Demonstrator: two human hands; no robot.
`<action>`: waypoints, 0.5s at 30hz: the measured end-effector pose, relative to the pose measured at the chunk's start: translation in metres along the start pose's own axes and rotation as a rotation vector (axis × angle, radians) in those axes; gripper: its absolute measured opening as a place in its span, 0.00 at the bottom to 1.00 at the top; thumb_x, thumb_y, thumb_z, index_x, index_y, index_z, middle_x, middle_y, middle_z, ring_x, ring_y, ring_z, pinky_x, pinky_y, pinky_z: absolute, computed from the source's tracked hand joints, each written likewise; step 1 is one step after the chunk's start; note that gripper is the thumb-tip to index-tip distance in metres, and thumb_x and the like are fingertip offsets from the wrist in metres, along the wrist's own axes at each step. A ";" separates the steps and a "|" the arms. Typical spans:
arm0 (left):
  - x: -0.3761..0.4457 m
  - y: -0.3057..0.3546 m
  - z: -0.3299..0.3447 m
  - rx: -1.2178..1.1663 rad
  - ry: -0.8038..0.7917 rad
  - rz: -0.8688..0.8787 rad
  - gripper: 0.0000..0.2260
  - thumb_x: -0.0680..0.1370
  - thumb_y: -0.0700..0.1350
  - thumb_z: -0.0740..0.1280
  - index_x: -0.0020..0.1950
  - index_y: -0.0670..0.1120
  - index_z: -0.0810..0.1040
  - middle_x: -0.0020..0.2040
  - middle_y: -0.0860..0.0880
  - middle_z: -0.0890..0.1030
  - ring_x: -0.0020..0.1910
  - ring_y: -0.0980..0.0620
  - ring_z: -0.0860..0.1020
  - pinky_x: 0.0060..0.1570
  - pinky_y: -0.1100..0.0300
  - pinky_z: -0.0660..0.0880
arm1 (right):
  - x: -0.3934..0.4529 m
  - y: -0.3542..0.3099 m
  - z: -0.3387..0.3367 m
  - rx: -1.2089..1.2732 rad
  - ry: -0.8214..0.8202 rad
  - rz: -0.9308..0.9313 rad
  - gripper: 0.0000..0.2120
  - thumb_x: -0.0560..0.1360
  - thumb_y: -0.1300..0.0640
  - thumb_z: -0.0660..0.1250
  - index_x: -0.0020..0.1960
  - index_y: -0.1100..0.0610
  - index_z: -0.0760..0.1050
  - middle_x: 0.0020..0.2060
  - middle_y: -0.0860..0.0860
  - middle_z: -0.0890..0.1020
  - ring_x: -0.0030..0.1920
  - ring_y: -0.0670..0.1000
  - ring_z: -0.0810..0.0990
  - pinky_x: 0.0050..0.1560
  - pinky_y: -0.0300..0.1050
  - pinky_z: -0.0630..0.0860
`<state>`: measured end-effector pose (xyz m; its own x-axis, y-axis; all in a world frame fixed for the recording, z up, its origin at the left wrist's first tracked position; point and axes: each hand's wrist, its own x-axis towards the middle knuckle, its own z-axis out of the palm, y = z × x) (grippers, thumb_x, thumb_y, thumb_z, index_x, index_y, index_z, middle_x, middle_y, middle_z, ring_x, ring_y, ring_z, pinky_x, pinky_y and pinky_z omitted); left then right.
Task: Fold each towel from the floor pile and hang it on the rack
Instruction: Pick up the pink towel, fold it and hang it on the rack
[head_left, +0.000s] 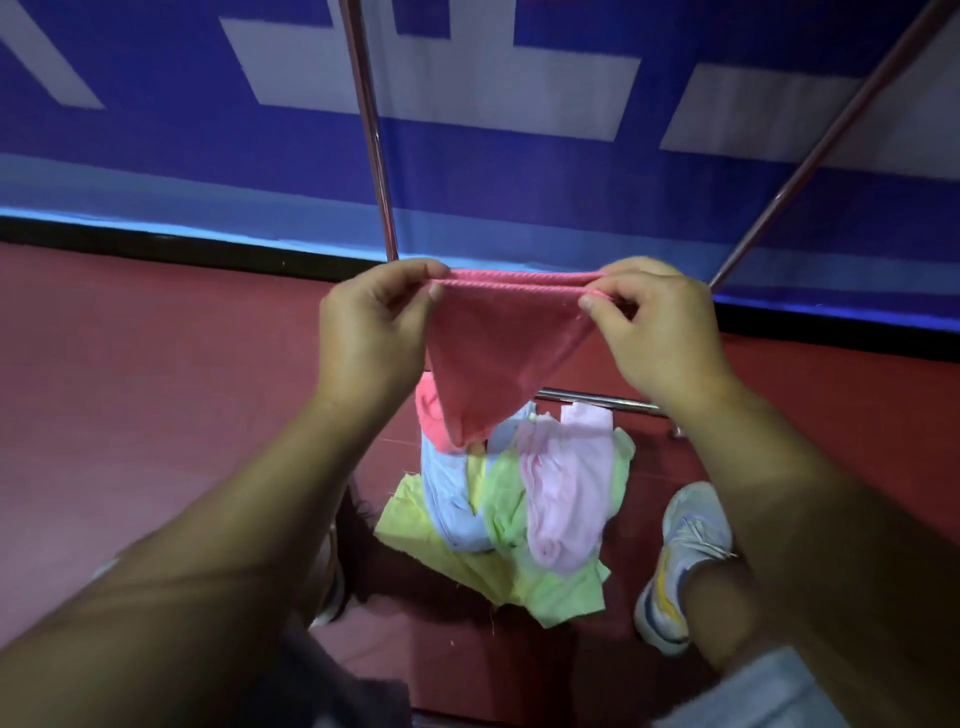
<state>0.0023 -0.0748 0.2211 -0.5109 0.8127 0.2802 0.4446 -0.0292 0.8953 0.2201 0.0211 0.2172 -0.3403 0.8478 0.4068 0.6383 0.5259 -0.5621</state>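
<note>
mid-frame, left hand (371, 332) and right hand (657, 332) pinched the pink towel (498, 358), mid-fold; next, draping over the rack (371, 130).

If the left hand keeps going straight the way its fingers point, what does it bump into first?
The left hand points across toward the right hand, with the pink towel stretched between them. So it would probably gather up the towel, then meet the right hand's fingers. Depth is hard to judge here.
</note>
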 end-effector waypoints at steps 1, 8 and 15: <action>-0.003 0.013 -0.006 0.000 0.002 0.014 0.08 0.76 0.40 0.71 0.49 0.52 0.85 0.42 0.59 0.84 0.42 0.63 0.82 0.52 0.56 0.80 | 0.000 -0.010 -0.014 -0.007 0.024 -0.015 0.04 0.73 0.58 0.72 0.42 0.58 0.84 0.42 0.51 0.84 0.44 0.47 0.80 0.50 0.32 0.71; -0.009 0.114 -0.056 -0.055 0.012 0.140 0.07 0.76 0.40 0.71 0.47 0.52 0.84 0.40 0.59 0.83 0.39 0.65 0.81 0.47 0.65 0.79 | 0.000 -0.093 -0.124 0.045 0.080 -0.018 0.05 0.72 0.54 0.73 0.45 0.55 0.86 0.41 0.49 0.86 0.42 0.46 0.83 0.50 0.42 0.78; -0.009 0.191 -0.090 -0.080 -0.011 0.226 0.06 0.77 0.41 0.71 0.50 0.50 0.85 0.39 0.57 0.84 0.36 0.64 0.80 0.40 0.68 0.76 | -0.003 -0.142 -0.197 0.085 0.192 -0.033 0.03 0.73 0.54 0.74 0.46 0.51 0.85 0.38 0.45 0.85 0.41 0.47 0.84 0.50 0.45 0.81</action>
<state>0.0256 -0.1405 0.4207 -0.3971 0.7864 0.4732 0.4865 -0.2568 0.8351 0.2665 -0.0695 0.4376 -0.2170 0.8054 0.5515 0.5658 0.5642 -0.6013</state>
